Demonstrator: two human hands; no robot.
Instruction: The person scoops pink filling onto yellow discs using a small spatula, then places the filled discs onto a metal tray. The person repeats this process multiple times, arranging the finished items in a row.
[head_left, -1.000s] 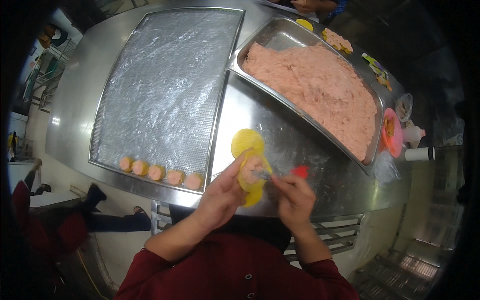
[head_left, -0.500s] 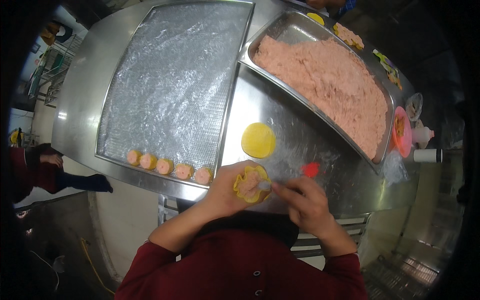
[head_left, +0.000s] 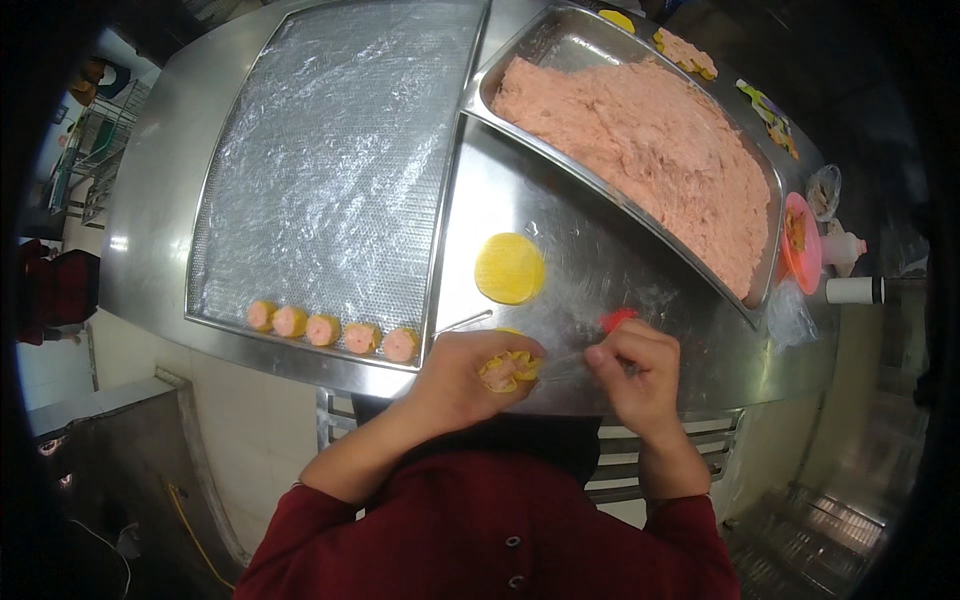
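My left hand [head_left: 465, 375] is cupped around a yellow wrapper with pink filling [head_left: 508, 370], gathered into a dumpling shape. My right hand [head_left: 632, 372] grips a small tool with a red handle [head_left: 616, 320], its metal end pressed into the filling. A stack of round yellow wrappers [head_left: 509, 268] lies on the steel counter just beyond my hands. Several finished dumplings [head_left: 330, 330] stand in a row along the near edge of a film-covered tray [head_left: 330, 160]. A deep steel pan of pink minced filling [head_left: 650, 150] sits at the upper right.
A pink bowl [head_left: 797, 243], a white bottle [head_left: 850, 290] and a crumpled clear bag [head_left: 790, 315] stand at the counter's right end. More yellow dumplings [head_left: 685, 50] lie beyond the filling pan. A person in dark red [head_left: 45, 290] is at the far left.
My hands drew down toward the counter's near edge, away from the wrapper stack. The wrapper in my left hand has closed up around the filling. The person at the left moved.
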